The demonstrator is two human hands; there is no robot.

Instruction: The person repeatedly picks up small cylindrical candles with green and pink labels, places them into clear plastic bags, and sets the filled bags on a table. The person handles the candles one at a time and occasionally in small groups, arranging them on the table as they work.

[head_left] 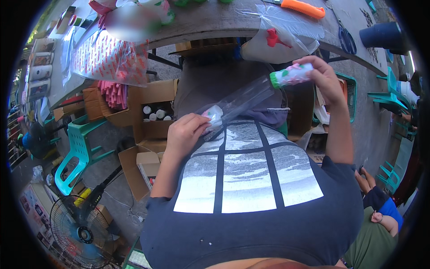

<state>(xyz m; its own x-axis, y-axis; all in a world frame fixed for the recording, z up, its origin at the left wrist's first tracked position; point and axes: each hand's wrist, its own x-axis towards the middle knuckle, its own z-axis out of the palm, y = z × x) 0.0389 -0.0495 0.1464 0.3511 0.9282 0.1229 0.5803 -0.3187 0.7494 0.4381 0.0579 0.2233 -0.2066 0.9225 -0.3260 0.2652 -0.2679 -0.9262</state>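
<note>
My right hand (pixel 324 79) holds up a white cylinder (pixel 292 74) decorated with pink flowers and green leaves, with a green ruffled rim facing left. A long clear plastic sleeve (pixel 248 97) stretches from near that rim down to my left hand (pixel 188 131). Between the left thumb and fingers is a second white-and-pink piece (pixel 213 116), covered by the clear plastic; its lower part is hidden. Both hands are above my lap, in front of the table (pixel 208 25). I cannot tell whether the right-hand cylinder touches the sleeve.
A plastic bag with a red ribbon (pixel 275 38), an orange-handled knife (pixel 304 8), scissors (pixel 347 40) and a dark cup (pixel 381 35) lie along the table. Cardboard boxes (pixel 156 129), a teal chair (pixel 75 148) and a fan (pixel 84 234) stand left. Another person (pixel 373 232) is at lower right.
</note>
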